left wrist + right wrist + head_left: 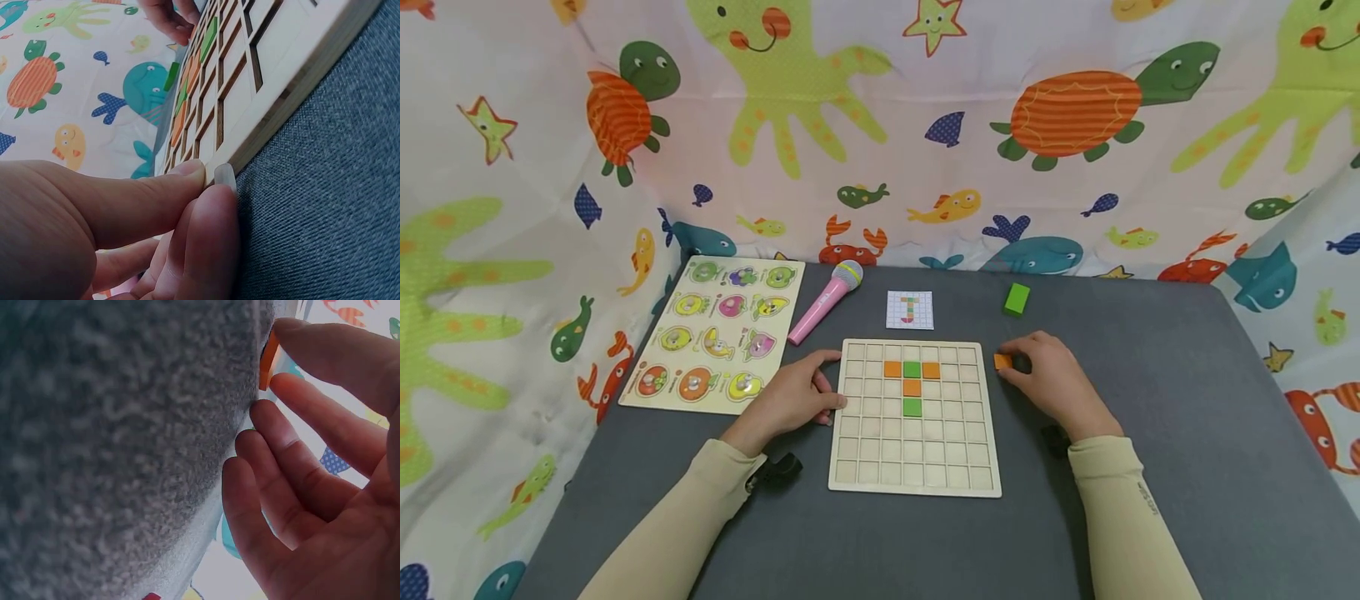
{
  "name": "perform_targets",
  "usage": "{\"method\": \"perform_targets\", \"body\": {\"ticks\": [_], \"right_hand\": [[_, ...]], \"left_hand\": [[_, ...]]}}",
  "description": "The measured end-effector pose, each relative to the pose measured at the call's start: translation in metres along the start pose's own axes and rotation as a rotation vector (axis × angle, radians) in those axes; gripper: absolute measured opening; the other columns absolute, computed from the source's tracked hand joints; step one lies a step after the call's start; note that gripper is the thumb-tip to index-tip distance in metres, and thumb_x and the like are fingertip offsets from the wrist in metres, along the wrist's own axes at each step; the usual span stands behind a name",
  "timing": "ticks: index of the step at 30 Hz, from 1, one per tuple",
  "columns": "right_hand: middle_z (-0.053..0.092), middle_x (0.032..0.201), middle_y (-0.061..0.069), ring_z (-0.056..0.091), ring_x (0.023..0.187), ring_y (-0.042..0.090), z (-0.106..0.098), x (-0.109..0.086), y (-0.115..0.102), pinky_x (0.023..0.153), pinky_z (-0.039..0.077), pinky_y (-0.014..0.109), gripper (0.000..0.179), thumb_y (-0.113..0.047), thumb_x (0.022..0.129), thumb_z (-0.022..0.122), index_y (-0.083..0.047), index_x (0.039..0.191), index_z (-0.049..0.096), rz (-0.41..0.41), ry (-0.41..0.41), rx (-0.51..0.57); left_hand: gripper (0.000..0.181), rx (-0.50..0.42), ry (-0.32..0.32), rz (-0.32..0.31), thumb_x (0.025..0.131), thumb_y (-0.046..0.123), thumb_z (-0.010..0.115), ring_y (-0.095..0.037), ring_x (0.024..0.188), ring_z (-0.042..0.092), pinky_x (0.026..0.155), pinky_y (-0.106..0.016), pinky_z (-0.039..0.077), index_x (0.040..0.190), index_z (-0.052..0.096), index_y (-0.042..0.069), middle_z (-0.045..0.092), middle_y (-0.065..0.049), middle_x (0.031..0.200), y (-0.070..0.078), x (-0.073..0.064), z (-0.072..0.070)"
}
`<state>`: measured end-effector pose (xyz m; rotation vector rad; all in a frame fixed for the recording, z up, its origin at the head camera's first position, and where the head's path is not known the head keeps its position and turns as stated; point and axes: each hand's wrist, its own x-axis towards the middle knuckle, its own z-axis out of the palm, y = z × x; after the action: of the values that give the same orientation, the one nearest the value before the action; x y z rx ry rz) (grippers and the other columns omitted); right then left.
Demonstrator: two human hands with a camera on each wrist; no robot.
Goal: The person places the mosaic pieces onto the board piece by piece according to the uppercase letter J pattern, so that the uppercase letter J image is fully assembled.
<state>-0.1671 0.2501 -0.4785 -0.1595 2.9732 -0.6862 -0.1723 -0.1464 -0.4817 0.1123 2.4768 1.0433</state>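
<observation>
A wooden grid board (913,475) lies in the middle of the table in the head view. Three orange blocks and two green blocks (912,407) fill squares in its upper part, forming a T shape. My left hand (790,396) grips the board's left edge; in the left wrist view the thumb (150,203) presses the rim with a fingertip beside it. Just right of the board, my right hand (1052,379) pinches an orange block (1003,362) between thumb and index finger. The right wrist view shows that orange block (269,359) low over the grey cloth, other fingers loosely bent.
Behind the board lies a small pattern card (892,322), with a green block (1017,299) to its right. A pink toy microphone (820,310) and a fruit puzzle board (658,402) lie at the left. A printed curtain (865,125) hangs along the table's back.
</observation>
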Motion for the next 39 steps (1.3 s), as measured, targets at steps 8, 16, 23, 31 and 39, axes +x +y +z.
{"method": "perform_targets", "body": {"ticks": [8, 16, 23, 31, 39], "right_hand": [[0.065, 0.126, 0.022, 0.061, 0.118, 0.041, 0.002, -0.002, -0.001, 0.109, 0.049, 0.061, 0.032, -0.018, 0.100, 0.079, -0.002, 0.128, 0.077, 0.001, 0.012, -0.012], [0.066, 0.123, 0.021, 0.062, 0.114, 0.040, -0.001, -0.004, -0.005, 0.106, 0.051, 0.061, 0.030, -0.018, 0.100, 0.079, -0.002, 0.125, 0.078, 0.009, 0.007, -0.020], [0.071, 0.123, 0.018, 0.066, 0.116, 0.038, -0.005, -0.004, -0.017, 0.104, 0.054, 0.060, 0.030, -0.020, 0.100, 0.079, -0.004, 0.126, 0.078, -0.026, -0.007, 0.004], [0.073, 0.117, 0.011, 0.068, 0.112, 0.033, 0.004, -0.011, -0.050, 0.101, 0.057, 0.055, 0.027, -0.022, 0.097, 0.083, -0.009, 0.120, 0.080, -0.114, -0.038, 0.031], [0.074, 0.112, 0.004, 0.067, 0.111, 0.028, 0.016, -0.025, -0.081, 0.101, 0.057, 0.052, 0.021, -0.025, 0.096, 0.084, -0.012, 0.112, 0.081, -0.205, -0.048, 0.030]], "left_hand": [[0.077, -0.008, -0.002, 0.008, 0.093, 0.027, 0.087, -0.017, 0.066, 0.073, 0.065, -0.033, 0.050, 0.160, 0.049, 0.023, 0.070, -0.004, 0.090, 0.000, -0.001, 0.000], [0.077, -0.010, 0.001, 0.006, 0.093, 0.027, 0.087, -0.017, 0.066, 0.072, 0.064, -0.032, 0.050, 0.160, 0.049, 0.023, 0.070, -0.004, 0.090, 0.000, -0.001, 0.000], [0.077, -0.005, 0.001, 0.008, 0.094, 0.028, 0.087, -0.017, 0.067, 0.073, 0.064, -0.032, 0.049, 0.160, 0.049, 0.023, 0.071, -0.003, 0.091, 0.000, -0.001, -0.001], [0.077, -0.013, 0.006, 0.001, 0.093, 0.027, 0.087, -0.018, 0.067, 0.072, 0.064, -0.032, 0.049, 0.161, 0.049, 0.023, 0.070, -0.004, 0.090, 0.001, -0.003, -0.002], [0.078, -0.009, 0.008, -0.001, 0.093, 0.027, 0.088, -0.017, 0.067, 0.072, 0.065, -0.032, 0.049, 0.161, 0.049, 0.023, 0.070, -0.004, 0.091, 0.001, -0.003, -0.003]]}}
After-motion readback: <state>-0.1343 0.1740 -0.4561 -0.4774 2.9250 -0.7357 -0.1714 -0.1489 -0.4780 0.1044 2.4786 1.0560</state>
